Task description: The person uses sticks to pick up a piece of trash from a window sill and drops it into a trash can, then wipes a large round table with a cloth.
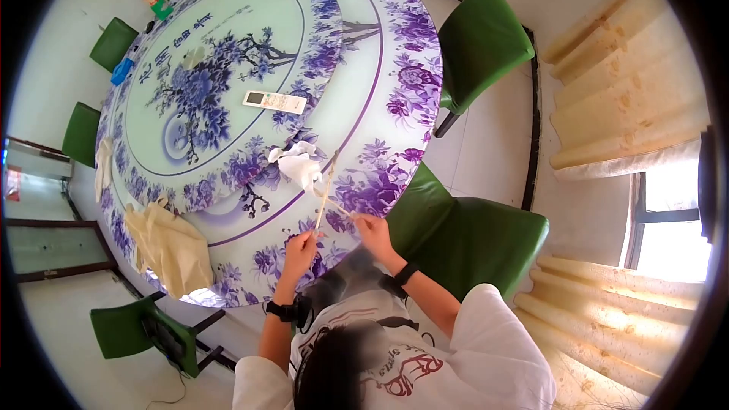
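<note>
My left hand [301,252] is closed around the lower end of a thin tan stick [326,196] that points up and away over the table. To its right, my right hand [373,237] pinches a second thin, pale strip [334,203], which slants up to the left and crosses the first. Crumpled white material [301,167] lies on the table right at the crossing; I cannot tell whether it is joined to them. Both hands are over the near edge of the round flower-patterned table [262,222].
A white remote control [275,102] lies on the raised turntable [228,11]. Beige cloth [168,247] drapes over the table's left edge. A blue item [121,70] sits at the far-left rim. Green chairs [486,42] surround the table, one [467,231] close on my right.
</note>
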`<state>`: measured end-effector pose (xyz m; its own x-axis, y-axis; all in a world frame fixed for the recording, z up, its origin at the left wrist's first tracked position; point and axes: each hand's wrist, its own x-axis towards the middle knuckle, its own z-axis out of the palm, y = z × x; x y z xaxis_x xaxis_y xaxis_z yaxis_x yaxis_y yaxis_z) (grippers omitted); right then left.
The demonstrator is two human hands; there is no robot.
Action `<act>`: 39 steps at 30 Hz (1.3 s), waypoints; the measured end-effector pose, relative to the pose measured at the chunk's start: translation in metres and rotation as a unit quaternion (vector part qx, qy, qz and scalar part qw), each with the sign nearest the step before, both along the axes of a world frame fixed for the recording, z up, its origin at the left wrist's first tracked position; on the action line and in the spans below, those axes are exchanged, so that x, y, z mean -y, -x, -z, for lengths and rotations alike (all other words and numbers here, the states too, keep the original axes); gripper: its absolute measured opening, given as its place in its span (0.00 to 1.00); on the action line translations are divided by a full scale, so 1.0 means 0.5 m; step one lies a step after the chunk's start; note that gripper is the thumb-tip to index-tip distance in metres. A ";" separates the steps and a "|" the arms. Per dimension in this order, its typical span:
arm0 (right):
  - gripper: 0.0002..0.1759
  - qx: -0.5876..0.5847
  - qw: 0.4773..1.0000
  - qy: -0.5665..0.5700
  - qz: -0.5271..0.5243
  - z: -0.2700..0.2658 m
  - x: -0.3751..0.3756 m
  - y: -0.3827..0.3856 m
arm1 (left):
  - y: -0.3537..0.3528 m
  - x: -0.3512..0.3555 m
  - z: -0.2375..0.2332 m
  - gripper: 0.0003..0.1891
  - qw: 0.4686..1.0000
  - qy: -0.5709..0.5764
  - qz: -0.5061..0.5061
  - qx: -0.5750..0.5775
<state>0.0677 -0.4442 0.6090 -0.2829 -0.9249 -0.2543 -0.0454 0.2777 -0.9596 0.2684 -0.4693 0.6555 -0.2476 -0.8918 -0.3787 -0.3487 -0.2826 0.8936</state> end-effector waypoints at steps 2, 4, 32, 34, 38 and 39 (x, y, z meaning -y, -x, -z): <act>0.13 -0.013 1.000 0.006 -0.001 0.004 -0.007 -0.013 | -0.014 -0.012 0.003 0.12 1.000 0.001 0.007 -0.013; 0.13 -0.023 1.000 0.019 0.007 0.012 -0.010 -0.020 | -0.026 -0.024 0.001 0.12 1.000 0.014 -0.012 -0.008; 0.11 -0.229 0.965 0.090 0.093 -0.091 -0.085 0.024 | -0.124 0.022 0.005 0.12 0.968 0.089 0.093 0.213; 0.10 -0.264 0.955 0.108 0.087 -0.090 -0.092 0.035 | -0.125 0.017 -0.001 0.12 0.970 0.076 0.087 0.212; 0.09 -0.367 0.911 0.170 0.079 -0.104 -0.100 0.058 | -0.131 0.014 -0.001 0.12 0.975 0.076 0.078 0.193; 0.09 -0.377 0.905 0.175 0.087 -0.108 -0.101 0.065 | -0.132 0.014 0.005 0.12 0.976 0.079 0.075 0.189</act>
<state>0.0354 -0.3937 0.6631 -0.4033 -0.8361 0.3719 -0.7091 0.0287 -0.7046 0.3346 -0.4761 0.6531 -0.2494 -0.9105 -0.3299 -0.6888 -0.0726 0.7213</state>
